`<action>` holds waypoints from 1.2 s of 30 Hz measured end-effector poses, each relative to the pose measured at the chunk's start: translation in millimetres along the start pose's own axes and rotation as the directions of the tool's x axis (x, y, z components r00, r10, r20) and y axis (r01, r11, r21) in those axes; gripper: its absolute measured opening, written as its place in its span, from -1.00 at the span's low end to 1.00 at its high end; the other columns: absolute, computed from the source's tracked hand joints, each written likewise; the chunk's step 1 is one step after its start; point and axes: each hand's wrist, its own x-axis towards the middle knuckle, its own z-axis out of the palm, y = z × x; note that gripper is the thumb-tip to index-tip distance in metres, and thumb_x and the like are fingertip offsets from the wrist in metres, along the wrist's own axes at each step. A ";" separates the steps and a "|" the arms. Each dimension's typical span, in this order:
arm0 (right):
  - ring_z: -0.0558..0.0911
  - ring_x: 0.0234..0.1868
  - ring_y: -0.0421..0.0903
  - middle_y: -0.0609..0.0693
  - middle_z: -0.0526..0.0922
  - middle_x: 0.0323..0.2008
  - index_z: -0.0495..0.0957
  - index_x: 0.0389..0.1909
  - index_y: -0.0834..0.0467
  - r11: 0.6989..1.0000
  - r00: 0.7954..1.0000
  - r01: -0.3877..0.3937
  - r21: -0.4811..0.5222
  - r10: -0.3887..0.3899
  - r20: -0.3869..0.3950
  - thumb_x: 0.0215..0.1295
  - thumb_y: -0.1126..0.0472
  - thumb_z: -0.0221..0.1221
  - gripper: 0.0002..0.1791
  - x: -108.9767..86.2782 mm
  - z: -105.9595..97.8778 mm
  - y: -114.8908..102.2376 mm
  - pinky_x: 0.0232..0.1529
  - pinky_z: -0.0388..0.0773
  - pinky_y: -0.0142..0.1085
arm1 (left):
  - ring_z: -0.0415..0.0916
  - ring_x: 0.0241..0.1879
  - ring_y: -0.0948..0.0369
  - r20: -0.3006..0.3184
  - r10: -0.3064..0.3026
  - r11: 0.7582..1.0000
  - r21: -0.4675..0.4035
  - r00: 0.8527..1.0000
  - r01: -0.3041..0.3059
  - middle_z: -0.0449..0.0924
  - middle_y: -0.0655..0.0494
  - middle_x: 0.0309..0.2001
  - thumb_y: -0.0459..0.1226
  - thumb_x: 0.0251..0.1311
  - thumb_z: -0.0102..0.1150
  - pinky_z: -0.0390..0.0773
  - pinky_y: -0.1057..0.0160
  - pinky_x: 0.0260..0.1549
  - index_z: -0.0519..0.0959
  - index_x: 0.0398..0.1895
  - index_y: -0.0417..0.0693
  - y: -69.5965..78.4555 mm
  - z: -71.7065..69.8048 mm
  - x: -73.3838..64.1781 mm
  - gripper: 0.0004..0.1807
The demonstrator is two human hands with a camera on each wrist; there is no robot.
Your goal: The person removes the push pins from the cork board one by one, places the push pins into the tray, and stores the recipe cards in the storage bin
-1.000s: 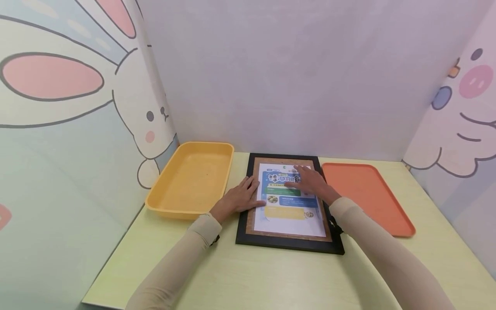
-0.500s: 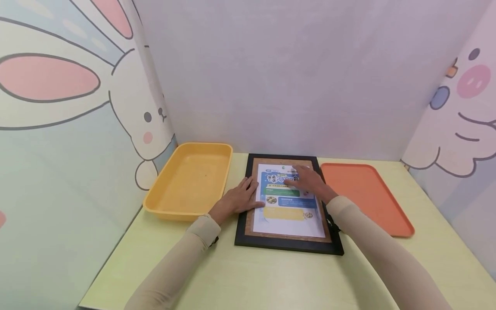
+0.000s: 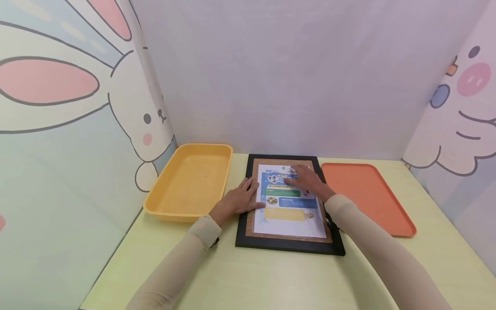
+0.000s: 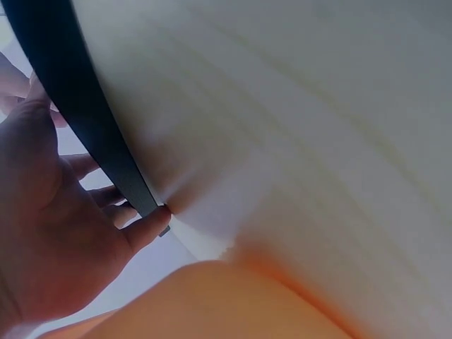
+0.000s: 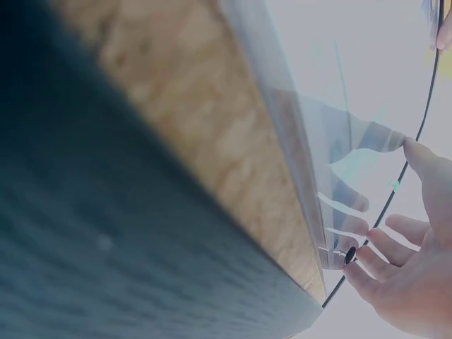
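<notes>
A black-framed board (image 3: 286,246) with a brown cork-like border lies flat on the table. On it is a printed poster sheet (image 3: 290,229) with blue, green and yellow blocks. My left hand (image 3: 238,198) rests on the board's left edge, its thumb reaching onto the poster. In the left wrist view, one fingertip (image 4: 159,217) touches the outer side of the black frame (image 4: 88,113). My right hand (image 3: 308,178) lies over the poster's upper right, covering some print. The right wrist view shows its fingertips (image 5: 357,277) at a glossy, reflecting surface, beside a small black disc (image 5: 350,256).
To the board's left stands a deep yellow tray (image 3: 201,172). A shallow orange tray (image 3: 364,189) lies to its right, close against the frame. Behind the table (image 3: 232,275) hangs a pale backdrop (image 3: 279,77), with cartoon-printed panels (image 3: 143,107) at both sides.
My right hand has slid slightly left across the upper poster, covering more of the large print. The left hand and the board stay in place.
</notes>
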 end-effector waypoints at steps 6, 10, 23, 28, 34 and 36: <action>0.27 0.49 0.32 0.33 0.25 0.51 0.18 0.60 0.20 1.000 1.000 0.023 -0.012 -0.023 0.010 0.40 -0.26 0.26 -0.05 0.1 -2.9 -2.5 0.39 0.29 0.32 | -0.22 0.66 -0.01 -0.004 -0.001 1.000 -0.005 1.000 0.001 -0.21 -0.03 0.70 0.48 0.33 -0.14 0.30 -0.16 0.43 -0.03 0.71 0.06 0.2 -0.3 -1.3 0.09; 0.30 0.47 0.34 0.35 0.26 0.50 0.21 0.59 0.19 0.999 0.999 0.042 -0.023 -0.042 0.008 0.41 -0.24 0.26 -0.08 1.0 -5.7 -3.7 0.35 0.32 0.33 | -0.21 0.66 0.00 -0.008 -0.001 1.000 0.004 1.000 0.001 -0.20 -0.03 0.70 0.48 0.33 -0.14 0.32 -0.14 0.42 -0.03 0.71 0.05 0.9 -1.3 -1.4 0.09; 0.41 0.38 0.27 0.32 0.38 0.43 0.32 0.52 0.23 0.998 0.998 0.064 -0.024 -0.064 -0.021 0.41 -0.14 0.31 -0.17 6.0 -10.4 -6.0 0.35 0.37 0.26 | -0.18 0.66 0.00 -0.020 -0.001 1.000 0.009 1.000 0.001 -0.16 -0.05 0.69 0.47 0.33 -0.11 0.35 -0.15 0.40 0.00 0.70 0.03 3.5 -3.7 -3.6 0.08; 0.40 0.40 0.28 0.32 0.39 0.43 0.35 0.50 0.24 0.997 0.998 0.066 -0.038 -0.067 -0.022 0.41 -0.13 0.31 -0.19 12.4 -8.5 -3.0 0.37 0.34 0.26 | -0.19 0.66 0.00 -0.010 -0.003 1.000 0.002 1.000 0.003 -0.17 -0.05 0.69 0.46 0.33 -0.09 0.34 -0.16 0.40 0.01 0.70 0.02 4.5 -6.5 -5.6 0.08; 0.42 0.39 0.25 0.32 0.40 0.42 0.37 0.48 0.25 0.996 0.998 0.065 -0.058 -0.066 -0.015 0.41 -0.14 0.31 -0.20 19.9 -6.4 -0.1 0.38 0.35 0.23 | -0.17 0.66 -0.01 -0.013 -0.002 1.000 0.006 1.000 0.002 -0.15 -0.06 0.69 0.46 0.33 -0.08 0.35 -0.16 0.39 0.02 0.69 0.01 4.8 -6.0 -5.7 0.08; 0.46 0.33 0.23 0.30 0.44 0.39 0.39 0.47 0.25 0.997 0.998 0.065 -0.052 -0.066 -0.018 0.41 -0.12 0.31 -0.22 20.6 -6.6 -0.7 0.36 0.38 0.22 | -0.17 0.66 -0.01 -0.015 -0.003 1.000 0.010 1.000 0.003 -0.14 -0.06 0.69 0.46 0.33 -0.09 0.36 -0.15 0.39 0.02 0.69 0.02 4.6 -5.3 -5.5 0.08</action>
